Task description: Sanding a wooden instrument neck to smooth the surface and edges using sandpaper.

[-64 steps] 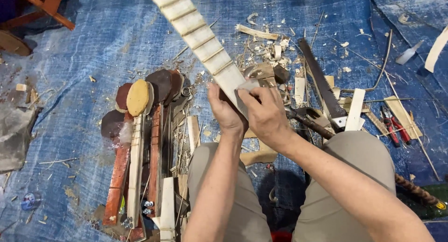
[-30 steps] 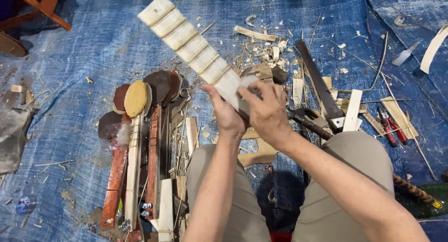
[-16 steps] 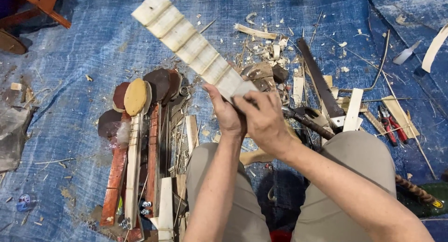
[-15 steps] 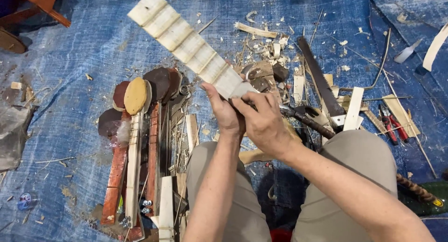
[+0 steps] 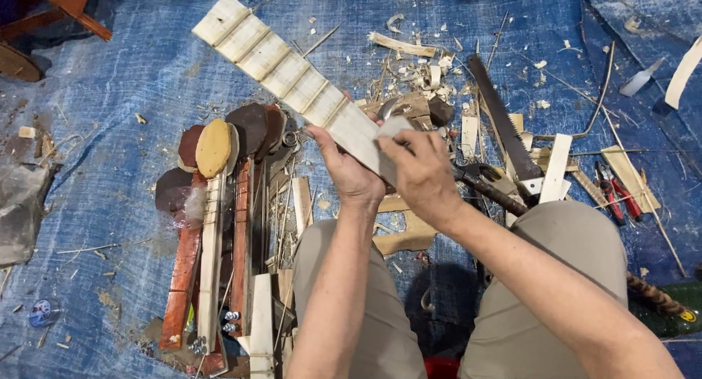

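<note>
A long pale wooden strip (image 5: 285, 68) with crosswise notches slants from the upper left down to my hands. My left hand (image 5: 349, 173) grips its near end from below, fingers wrapped around it. My right hand (image 5: 423, 176) pinches a small pale scrap (image 5: 395, 124), perhaps sandpaper, and presses it flat against the strip's top face just above my left thumb. Both hands are over my knees, above a blue tarp (image 5: 131, 79). The strip's near end is hidden under my right hand.
A bundle of small stringed-instrument bodies and necks (image 5: 216, 218) lies left of my knees. A hand saw (image 5: 503, 127), red-handled pliers (image 5: 618, 192), offcuts and wood shavings (image 5: 417, 72) are scattered to the right and ahead. A wooden chair frame (image 5: 62, 2) stands top left.
The strip's far end has swung to the left and lower. My right hand has slid a little along the strip with the scrap; my left hand keeps its grip.
</note>
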